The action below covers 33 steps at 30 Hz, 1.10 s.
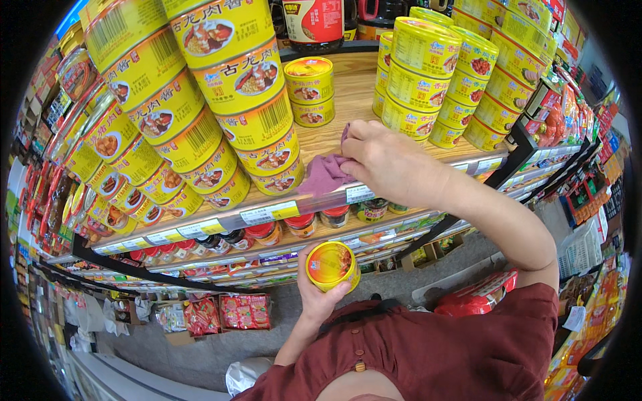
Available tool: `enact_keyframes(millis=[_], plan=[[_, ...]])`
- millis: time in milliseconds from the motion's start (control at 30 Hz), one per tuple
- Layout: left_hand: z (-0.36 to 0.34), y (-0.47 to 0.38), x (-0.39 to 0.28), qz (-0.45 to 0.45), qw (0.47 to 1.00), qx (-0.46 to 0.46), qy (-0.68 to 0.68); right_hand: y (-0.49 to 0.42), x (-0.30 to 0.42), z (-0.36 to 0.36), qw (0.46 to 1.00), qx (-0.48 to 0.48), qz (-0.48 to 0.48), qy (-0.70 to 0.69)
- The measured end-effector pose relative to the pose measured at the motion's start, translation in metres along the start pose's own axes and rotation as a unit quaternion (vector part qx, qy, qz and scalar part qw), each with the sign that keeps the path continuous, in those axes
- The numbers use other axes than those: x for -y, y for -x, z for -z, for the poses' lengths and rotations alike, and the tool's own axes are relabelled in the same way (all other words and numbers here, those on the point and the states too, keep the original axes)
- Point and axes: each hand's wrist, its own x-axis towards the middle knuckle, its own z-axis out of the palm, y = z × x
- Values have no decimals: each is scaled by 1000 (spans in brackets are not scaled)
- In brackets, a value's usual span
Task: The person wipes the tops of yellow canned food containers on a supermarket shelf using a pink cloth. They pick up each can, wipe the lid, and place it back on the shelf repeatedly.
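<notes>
My left hand (319, 295) is wrapped around a round yellow tin can (330, 265) with a red and orange lid, held in front of my torso. My right hand (383, 163) grips a purple cloth (325, 173) against the front part of a wooden shelf board (348, 105). Part of the cloth lies over the price-label strip, beside a tall stack of yellow cans (253, 100). Two shorter stacked cans (311, 90) stand farther back on the board. To the right of my right hand rise more stacks of yellow cans (420, 75).
Large dark bottles with red labels (316, 20) stand behind the wooden board. Jars with red lids (301, 224) sit on the shelf below. Open boxes of red packets (245, 312) are on the floor at the lower left. A red bag (476, 295) lies near my right elbow.
</notes>
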Motion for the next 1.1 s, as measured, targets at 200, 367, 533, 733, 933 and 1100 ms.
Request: enact_keyframes(millis=[200,367,533,733,933,1100], plan=[[-3,3,1,6,1000,5,5,-7,22,-37,993,-91,67,34],[12,13,9,-15,1000,-18,-12,0,34,-30,951,-288,76,-79],[32,37,14,-53,996,-40,52,-27,88,-77,897,-323,302,-27],[57,65,4,-96,991,-96,14,-131,207,-176,850,-306,426,48],[80,82,-4,-126,976,-179,5,-182,249,-228,853,-321,387,143],[86,82,-2,-142,968,-201,38,-146,209,-219,843,-313,388,202]])
